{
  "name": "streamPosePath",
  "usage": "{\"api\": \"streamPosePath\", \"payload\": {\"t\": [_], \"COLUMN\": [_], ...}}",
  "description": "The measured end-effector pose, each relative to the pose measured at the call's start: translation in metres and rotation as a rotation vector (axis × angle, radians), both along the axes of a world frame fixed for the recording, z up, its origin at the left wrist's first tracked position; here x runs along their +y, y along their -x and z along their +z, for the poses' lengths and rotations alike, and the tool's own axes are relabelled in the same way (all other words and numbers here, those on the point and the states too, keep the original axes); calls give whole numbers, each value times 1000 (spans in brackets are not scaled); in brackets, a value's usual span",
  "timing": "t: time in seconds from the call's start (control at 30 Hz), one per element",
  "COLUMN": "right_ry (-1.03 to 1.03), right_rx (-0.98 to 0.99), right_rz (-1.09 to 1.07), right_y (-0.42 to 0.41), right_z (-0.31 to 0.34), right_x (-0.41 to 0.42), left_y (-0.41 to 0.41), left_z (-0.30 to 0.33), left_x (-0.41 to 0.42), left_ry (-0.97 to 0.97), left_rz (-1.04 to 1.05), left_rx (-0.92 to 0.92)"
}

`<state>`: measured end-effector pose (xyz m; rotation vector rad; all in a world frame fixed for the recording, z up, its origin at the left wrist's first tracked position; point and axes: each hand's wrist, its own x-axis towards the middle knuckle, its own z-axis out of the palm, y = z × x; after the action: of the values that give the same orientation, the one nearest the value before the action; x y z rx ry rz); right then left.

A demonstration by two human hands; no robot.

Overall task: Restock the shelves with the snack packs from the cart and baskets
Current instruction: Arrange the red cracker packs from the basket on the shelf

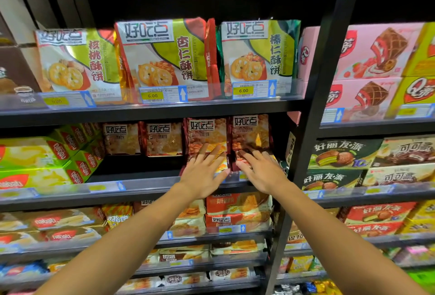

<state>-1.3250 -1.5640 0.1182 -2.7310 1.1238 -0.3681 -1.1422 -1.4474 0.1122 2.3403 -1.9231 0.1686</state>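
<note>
Two hands of yours reach into the second shelf from the top. Your left hand lies flat with its fingers straight and spread, pressing on the front of a red-brown snack pack that stands at the shelf's front edge. Your right hand sits just beside it, fingers loosely extended over the lower part of the neighbouring snack pack on the right; whether any fingertip curls behind that pack you cannot tell, as the fingers cover it. Neither hand visibly closes round anything. The two packs stand upright, side by side and touching. To their left, set further back on the same shelf, stand two more packs of the same brand. Green and yellow boxes fill the shelf's left end. On the shelf above, three large cookie bags stand in a row behind yellow price tags. Pink boxes occupy the neighbouring bay to the right, beyond the black upright post.
</note>
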Motion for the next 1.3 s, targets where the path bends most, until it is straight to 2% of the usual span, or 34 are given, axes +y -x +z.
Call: {"api": "streamPosePath", "payload": {"t": [0.23, 0.4, 0.57, 0.83, 1.1, 1.3], "right_ry": [-44, 1, -11, -102, -285, -403], "right_rx": [53, -35, -109, -143, 39, 249], "right_rz": [-3, 87, 254, 606, 775, 757], "right_y": [-1, 9, 24, 3, -48, -78], "right_z": [4, 7, 15, -7, -58, -102], "right_x": [-2, 3, 28, 108, 244, 373], "left_y": [3, 1, 1, 7, -3, -7], "left_z": [8, 14, 18, -1, -55, -96], "left_x": [-5, 12, 65, 205, 393, 554], "left_ry": [-83, 31, 103, 109, -113, -147], "left_rz": [54, 12, 0, 150, 428, 569], "left_rx": [59, 66, 42, 121, 238, 324]}}
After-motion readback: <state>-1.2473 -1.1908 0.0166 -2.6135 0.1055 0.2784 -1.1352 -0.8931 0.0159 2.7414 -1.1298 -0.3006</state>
